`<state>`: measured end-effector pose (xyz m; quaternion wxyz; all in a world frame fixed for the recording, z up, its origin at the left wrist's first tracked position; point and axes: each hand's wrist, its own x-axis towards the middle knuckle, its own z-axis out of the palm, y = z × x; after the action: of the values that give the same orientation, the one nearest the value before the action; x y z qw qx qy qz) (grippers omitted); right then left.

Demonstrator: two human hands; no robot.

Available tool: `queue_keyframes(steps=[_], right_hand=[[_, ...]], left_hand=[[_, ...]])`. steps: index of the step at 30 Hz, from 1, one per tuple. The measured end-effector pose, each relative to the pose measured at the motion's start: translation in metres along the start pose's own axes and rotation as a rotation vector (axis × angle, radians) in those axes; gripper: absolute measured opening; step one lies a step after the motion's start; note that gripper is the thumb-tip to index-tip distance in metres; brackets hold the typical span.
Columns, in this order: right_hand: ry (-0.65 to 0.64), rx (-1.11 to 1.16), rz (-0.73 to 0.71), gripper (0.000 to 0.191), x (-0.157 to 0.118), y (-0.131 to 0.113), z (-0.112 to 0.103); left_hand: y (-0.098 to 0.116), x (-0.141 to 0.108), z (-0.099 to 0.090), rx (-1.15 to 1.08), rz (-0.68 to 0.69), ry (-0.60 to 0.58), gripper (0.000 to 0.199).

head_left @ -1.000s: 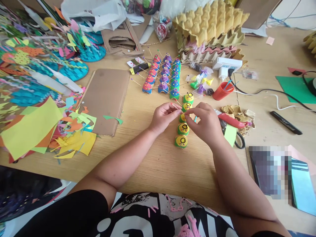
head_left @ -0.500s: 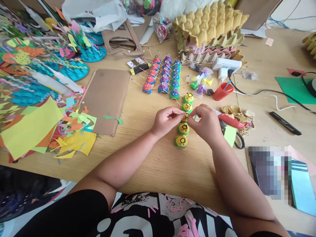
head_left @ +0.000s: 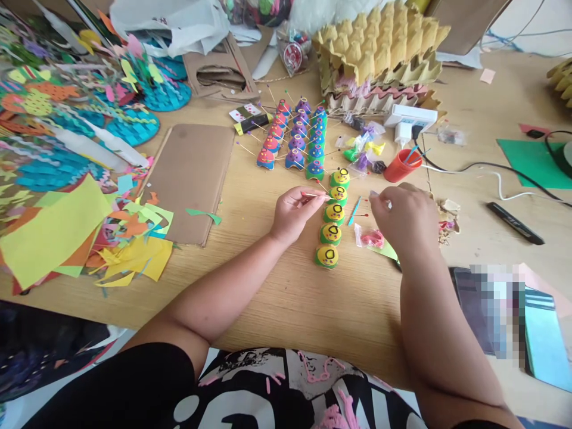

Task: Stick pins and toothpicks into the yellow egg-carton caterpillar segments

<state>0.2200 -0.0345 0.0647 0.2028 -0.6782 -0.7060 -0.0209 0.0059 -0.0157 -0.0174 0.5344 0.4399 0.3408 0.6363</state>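
Note:
My left hand (head_left: 292, 214) is closed in a pinch on a thin pale stick with a red end (head_left: 313, 194). The stick's far tip is by the second of several yellow-and-green egg-carton caterpillar segments (head_left: 334, 213), which stand in a row and carry black rings and dots. My right hand (head_left: 406, 220), fingers curled, is to the right of the row, over where scissors and a red-handled tool lay. A small whitish bit shows at its fingers, but what it holds is hidden. Between row and hand lie a blue stick (head_left: 354, 211) and red-headed sticks (head_left: 363, 214).
Red (head_left: 271, 143), purple (head_left: 296, 142) and blue-green caterpillars (head_left: 316, 149) with stick feelers stand behind. An orange cup (head_left: 403, 167), a power strip (head_left: 411, 117) and egg trays (head_left: 379, 42) are beyond. Cardboard (head_left: 190, 182) and paper scraps (head_left: 58, 232) lie left, a black marker (head_left: 516, 223) right.
My right hand has moved right, away from the yellow-and-green row, uncovering the blue stick and a small bag. My left hand has shifted slightly left, still pinching the stick.

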Motion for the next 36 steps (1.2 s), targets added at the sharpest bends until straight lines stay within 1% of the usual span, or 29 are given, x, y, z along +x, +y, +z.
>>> queue_keyframes(steps=[1, 2, 4, 6, 8, 12, 17, 27, 34, 36], right_hand=[[-0.037, 0.017, -0.014, 0.016, -0.001, -0.003, -0.001], [-0.070, 0.049, -0.031, 0.020, -0.002, -0.007, -0.001], [-0.119, 0.151, -0.082, 0.023, -0.004, -0.015, -0.002], [-0.142, 0.262, -0.142, 0.020, -0.006, -0.023, -0.002], [-0.149, 0.353, -0.164, 0.019, -0.007, -0.030, -0.001], [-0.203, 0.494, -0.121, 0.015, -0.009, -0.037, -0.001], [-0.219, 0.563, -0.080, 0.012, -0.008, -0.040, 0.000], [-0.198, 0.604, -0.069, 0.012, -0.008, -0.044, 0.008], [-0.289, 0.707, 0.108, 0.017, -0.008, -0.042, 0.004], [-0.266, 0.709, 0.129, 0.016, -0.008, -0.041, 0.003]], left_hand=[[0.001, 0.000, 0.000, -0.006, -0.009, 0.003, 0.030], [0.001, 0.000, 0.001, -0.009, -0.020, 0.007, 0.031], [0.003, 0.000, 0.002, -0.013, -0.040, 0.010, 0.032], [0.003, -0.001, 0.002, -0.024, -0.056, -0.002, 0.032], [0.003, -0.001, 0.002, -0.047, -0.084, -0.035, 0.032], [0.001, 0.000, 0.001, -0.094, -0.157, -0.123, 0.031], [0.001, 0.000, 0.000, -0.119, -0.181, -0.161, 0.028], [0.011, 0.001, 0.007, -0.193, -0.256, -0.105, 0.040], [0.010, 0.001, 0.006, -0.219, -0.283, -0.093, 0.037], [0.010, 0.001, 0.005, -0.216, -0.282, -0.094, 0.035]])
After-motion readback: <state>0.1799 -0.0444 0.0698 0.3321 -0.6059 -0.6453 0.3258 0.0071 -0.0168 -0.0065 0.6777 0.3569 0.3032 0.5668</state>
